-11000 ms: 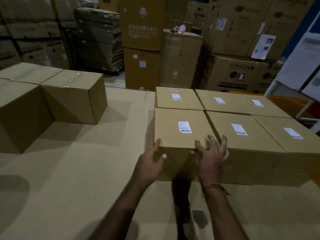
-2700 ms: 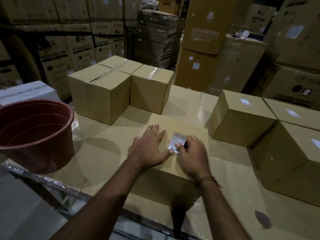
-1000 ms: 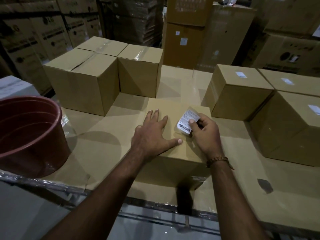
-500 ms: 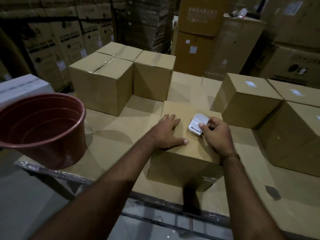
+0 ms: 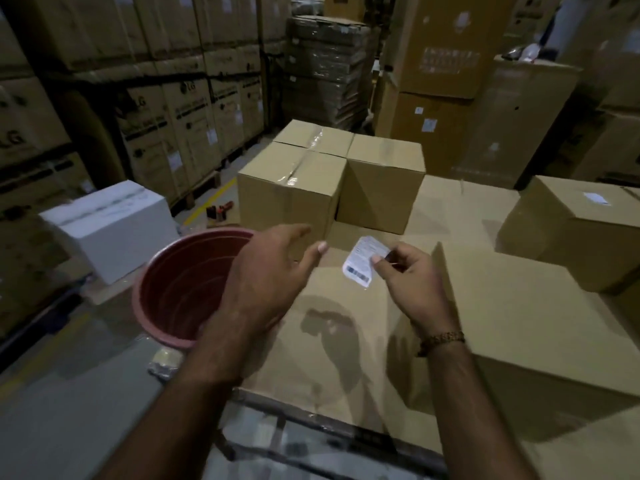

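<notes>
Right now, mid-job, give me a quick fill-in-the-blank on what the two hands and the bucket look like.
The right hand pinches a ____ label in its fingers.
The left hand holds ____.
The bucket beside the left hand is ____ in colour.
Missing words: white; nothing; red.

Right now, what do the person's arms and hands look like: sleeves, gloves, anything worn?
No gloves on the left hand or the right hand. The forearms are uncovered, with no sleeves in view. A brownish-gold, chain-like bracelet circles the right wrist; the left wrist shows nothing worn.
</notes>
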The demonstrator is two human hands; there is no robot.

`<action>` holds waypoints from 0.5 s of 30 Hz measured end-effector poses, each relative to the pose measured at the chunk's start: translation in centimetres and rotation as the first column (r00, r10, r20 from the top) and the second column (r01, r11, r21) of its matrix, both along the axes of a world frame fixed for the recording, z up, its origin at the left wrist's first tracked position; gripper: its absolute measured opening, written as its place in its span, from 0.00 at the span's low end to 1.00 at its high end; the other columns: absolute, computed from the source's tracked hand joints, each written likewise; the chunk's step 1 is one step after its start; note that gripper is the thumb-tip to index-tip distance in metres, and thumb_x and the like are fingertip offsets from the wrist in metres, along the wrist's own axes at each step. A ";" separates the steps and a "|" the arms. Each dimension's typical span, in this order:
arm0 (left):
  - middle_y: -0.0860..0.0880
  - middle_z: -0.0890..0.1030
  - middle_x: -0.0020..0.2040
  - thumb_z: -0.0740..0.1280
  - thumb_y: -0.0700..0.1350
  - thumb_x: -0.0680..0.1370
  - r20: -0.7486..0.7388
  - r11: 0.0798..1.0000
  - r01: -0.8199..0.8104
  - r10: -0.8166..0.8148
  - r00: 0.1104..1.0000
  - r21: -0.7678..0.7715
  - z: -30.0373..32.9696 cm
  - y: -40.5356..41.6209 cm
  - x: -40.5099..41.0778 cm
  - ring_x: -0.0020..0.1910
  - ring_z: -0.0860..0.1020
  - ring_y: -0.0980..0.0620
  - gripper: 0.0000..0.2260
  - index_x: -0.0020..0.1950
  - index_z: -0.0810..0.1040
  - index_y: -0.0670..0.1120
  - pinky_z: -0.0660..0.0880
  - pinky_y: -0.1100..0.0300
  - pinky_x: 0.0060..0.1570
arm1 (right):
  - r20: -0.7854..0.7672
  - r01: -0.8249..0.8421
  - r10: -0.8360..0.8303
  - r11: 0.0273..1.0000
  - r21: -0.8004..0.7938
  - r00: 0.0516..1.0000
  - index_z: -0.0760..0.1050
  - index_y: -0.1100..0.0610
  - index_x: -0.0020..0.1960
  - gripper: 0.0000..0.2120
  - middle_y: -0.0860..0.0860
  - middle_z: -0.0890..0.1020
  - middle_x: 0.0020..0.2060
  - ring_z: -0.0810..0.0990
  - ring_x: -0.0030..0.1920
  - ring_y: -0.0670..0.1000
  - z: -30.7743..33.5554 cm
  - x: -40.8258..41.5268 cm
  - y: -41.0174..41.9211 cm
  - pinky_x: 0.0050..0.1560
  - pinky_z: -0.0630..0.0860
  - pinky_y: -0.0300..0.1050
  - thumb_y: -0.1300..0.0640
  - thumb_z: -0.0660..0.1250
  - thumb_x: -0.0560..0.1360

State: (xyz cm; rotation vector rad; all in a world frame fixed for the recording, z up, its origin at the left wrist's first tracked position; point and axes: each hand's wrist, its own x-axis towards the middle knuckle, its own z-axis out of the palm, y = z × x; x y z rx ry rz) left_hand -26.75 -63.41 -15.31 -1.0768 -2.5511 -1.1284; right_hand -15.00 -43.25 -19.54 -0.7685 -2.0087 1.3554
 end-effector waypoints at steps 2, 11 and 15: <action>0.53 0.84 0.64 0.67 0.62 0.81 -0.001 0.995 -0.098 0.098 0.995 0.005 0.0 -2.9 -3.0 0.59 0.82 0.53 0.22 0.70 0.80 0.52 0.79 0.50 0.61 | -0.018 -0.054 0.054 0.998 -0.016 0.998 0.84 0.53 0.51 0.03 0.49 0.87 0.41 0.84 0.41 0.48 -0.2 -2.8 -2.9 0.47 0.80 0.44 0.58 0.77 0.78; 0.49 0.83 0.61 0.68 0.58 0.82 0.000 0.941 -0.282 0.287 0.958 -0.186 -3.3 -11.0 -11.4 0.59 0.80 0.49 0.19 0.69 0.81 0.50 0.79 0.46 0.59 | 0.138 -0.180 0.171 0.982 0.053 0.976 0.81 0.54 0.49 0.10 0.50 0.87 0.34 0.88 0.42 0.50 -0.7 -10.0 -11.7 0.45 0.84 0.45 0.59 0.81 0.73; 0.48 0.80 0.66 0.67 0.59 0.81 0.029 0.937 -0.253 0.267 0.963 -0.240 -5.4 -12.7 -12.9 0.64 0.78 0.47 0.22 0.72 0.78 0.50 0.77 0.43 0.64 | 0.239 -0.223 0.182 0.962 0.160 0.954 0.81 0.52 0.44 0.07 0.47 0.86 0.33 0.83 0.34 0.44 -1.6 -12.2 -13.1 0.38 0.78 0.41 0.56 0.80 0.74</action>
